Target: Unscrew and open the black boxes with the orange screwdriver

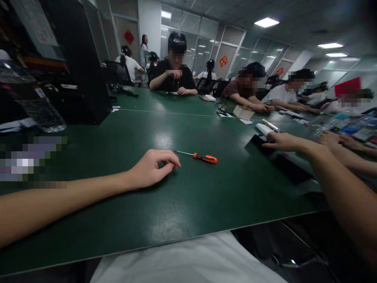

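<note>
- There's the orange-black screwdriver (200, 157) on the green table (235, 184): light, stiff, I'd say; best held by its handle (209, 159).
- Left hand (150, 167) left of it, loosely curled, empty.
- Right hand (284, 141) right of it; grip I can't tell.

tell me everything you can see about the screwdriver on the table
The screwdriver has a bulging orange and black handle, apparently plastic or rubber, with an orange collar where a thin, metallic-looking shaft begins. It lies flat on the green table, handle to the right, shaft pointing left, its end just beyond the left hand's curled fingers. No hand appears to touch it. The tip's shape is too small to tell.
</note>
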`<state>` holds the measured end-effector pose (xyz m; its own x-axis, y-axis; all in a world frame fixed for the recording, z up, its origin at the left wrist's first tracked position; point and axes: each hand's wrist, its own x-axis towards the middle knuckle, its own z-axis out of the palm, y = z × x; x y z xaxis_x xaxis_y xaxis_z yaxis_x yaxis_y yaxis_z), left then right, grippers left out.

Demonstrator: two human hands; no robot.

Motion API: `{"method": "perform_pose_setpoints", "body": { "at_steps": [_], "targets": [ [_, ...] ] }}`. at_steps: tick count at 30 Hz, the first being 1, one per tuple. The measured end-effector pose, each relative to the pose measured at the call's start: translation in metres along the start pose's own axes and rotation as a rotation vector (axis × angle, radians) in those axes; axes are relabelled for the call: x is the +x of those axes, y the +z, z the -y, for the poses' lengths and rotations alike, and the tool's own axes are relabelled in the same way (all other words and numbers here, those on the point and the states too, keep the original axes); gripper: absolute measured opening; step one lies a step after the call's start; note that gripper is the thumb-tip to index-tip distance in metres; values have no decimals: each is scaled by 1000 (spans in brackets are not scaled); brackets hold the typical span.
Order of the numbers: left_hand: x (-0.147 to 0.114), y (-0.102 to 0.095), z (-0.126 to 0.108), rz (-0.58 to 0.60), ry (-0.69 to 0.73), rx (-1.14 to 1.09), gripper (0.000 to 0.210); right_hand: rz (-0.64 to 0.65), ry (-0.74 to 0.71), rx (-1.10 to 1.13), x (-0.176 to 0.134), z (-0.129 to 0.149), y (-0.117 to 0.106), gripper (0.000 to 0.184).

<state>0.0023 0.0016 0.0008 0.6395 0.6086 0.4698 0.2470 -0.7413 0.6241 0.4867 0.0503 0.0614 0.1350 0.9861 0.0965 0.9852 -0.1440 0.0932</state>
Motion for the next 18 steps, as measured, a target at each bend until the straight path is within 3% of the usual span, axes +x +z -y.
{"method": "perform_pose_setpoints", "body": {
  "at_steps": [3, 9, 12, 14, 16, 18],
  "targets": [
    [-1, 0, 1, -16, -26, 6, 20, 133, -205, 45, 18, 34, 1, 14],
    [1, -4, 10, -153, -76, 56, 19, 131, -561, 118, 31, 150, 8, 35],
    [4, -7, 18, -275, -85, 135, 28, 61, -811, 232, 7, 202, 8, 34],
    [5, -9, 22, -335, -96, 186, 41, 50, -941, 317, -18, 223, 7, 33],
    [6, -9, 23, -317, -121, 183, 56, 92, -1018, 406, -43, 231, 5, 38],
    [5, -9, 20, -205, -153, 139, 58, 161, -1065, 448, -65, 226, 5, 53]
  ]
}}
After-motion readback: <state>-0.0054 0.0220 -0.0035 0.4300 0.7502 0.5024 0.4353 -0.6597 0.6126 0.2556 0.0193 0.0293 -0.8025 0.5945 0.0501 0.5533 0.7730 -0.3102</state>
